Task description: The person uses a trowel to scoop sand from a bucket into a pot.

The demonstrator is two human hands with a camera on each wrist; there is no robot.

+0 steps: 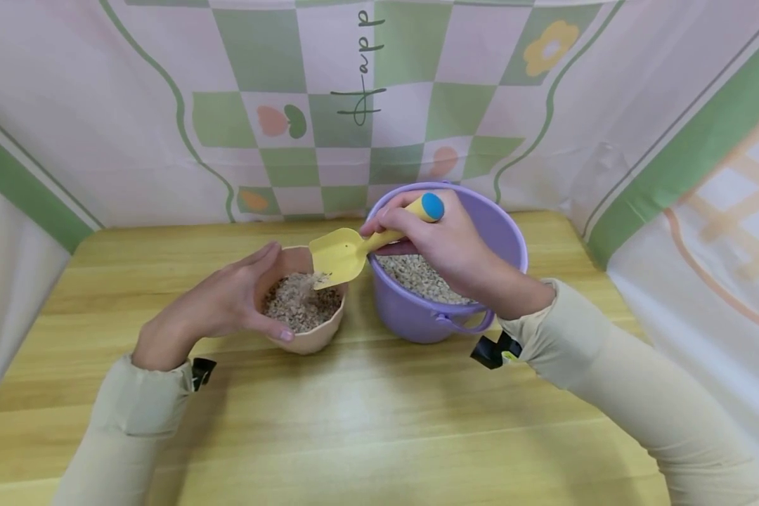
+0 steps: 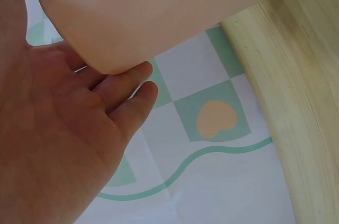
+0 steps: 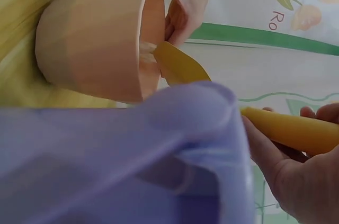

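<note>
A peach-coloured pot [image 1: 316,340], partly filled with brown-grey granules [image 1: 297,303], stands on the table. My left hand [image 1: 228,301] holds it from the left, thumb at the near rim and fingers round the far side. My right hand [image 1: 458,246] grips the handle of a small yellow toy shovel [image 1: 340,257] with a blue end. The shovel's blade tilts down over the pot's right rim, and pale grains fall off its tip. Under the right hand, a purple bucket [image 1: 405,320] holds pale granules [image 1: 417,277]. In the right wrist view the bucket [image 3: 95,166] hides part of the shovel.
The wooden table [image 1: 354,429] extends in front of both containers. A patterned cloth [image 1: 411,56] hangs close behind them and at the sides. The bucket's purple handle [image 1: 474,326] hangs at its near right side.
</note>
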